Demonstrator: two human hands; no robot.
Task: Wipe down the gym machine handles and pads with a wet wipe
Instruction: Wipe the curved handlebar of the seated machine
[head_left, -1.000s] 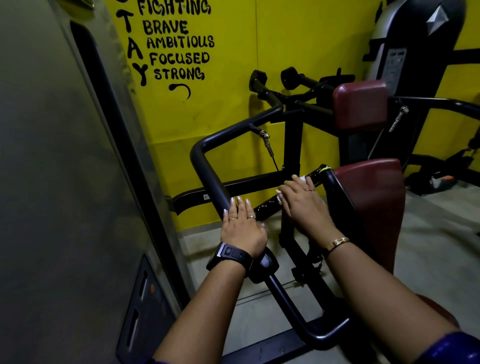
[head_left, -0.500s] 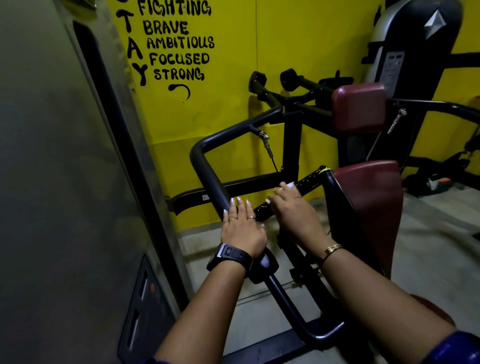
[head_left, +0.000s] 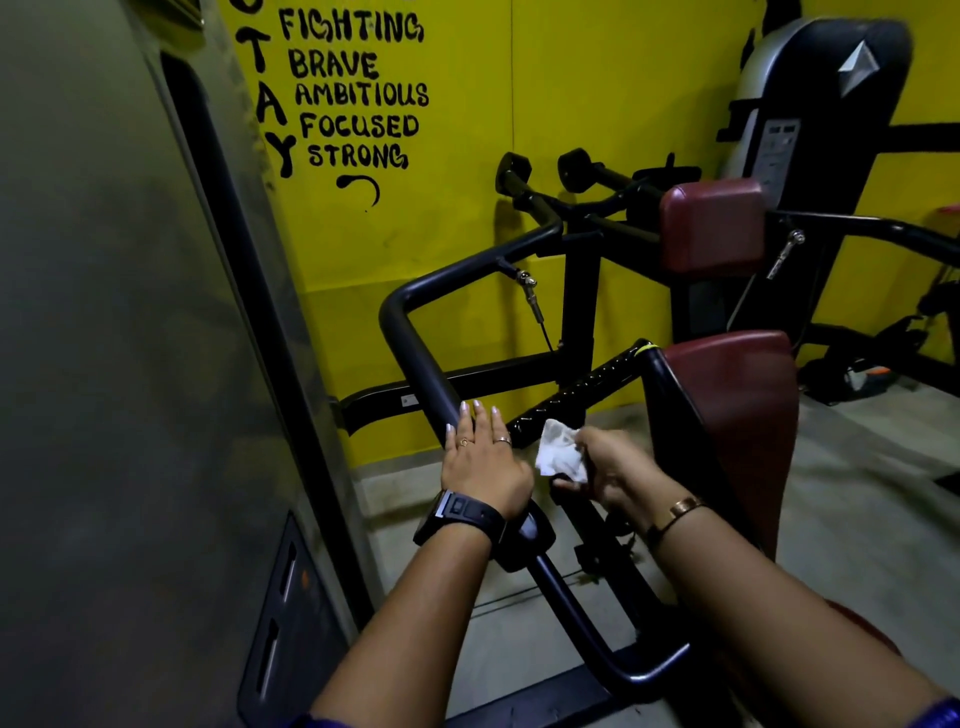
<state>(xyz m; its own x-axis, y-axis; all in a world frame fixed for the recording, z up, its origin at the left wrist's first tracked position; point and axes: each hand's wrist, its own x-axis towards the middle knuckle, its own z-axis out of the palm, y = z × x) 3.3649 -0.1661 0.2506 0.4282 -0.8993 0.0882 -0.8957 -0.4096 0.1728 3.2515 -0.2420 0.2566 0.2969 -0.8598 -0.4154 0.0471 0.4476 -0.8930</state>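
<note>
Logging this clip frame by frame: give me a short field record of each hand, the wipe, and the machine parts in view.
setting: gym machine against a yellow wall with painted lettering
left hand: flat, fingers straight, resting on the curved black bar
right hand: grips a crumpled white wet wipe
wipe position: at the lower end of the textured handle; contact unclear
pads: upper maroon pad and lower maroon pad, neither touched
wrists: watch on the left, bracelet on the right

Grey concrete floor (head_left: 857, 493), black machine frame (head_left: 579, 291) standing on it, dark orange-marked object (head_left: 862, 376) far right.
</note>
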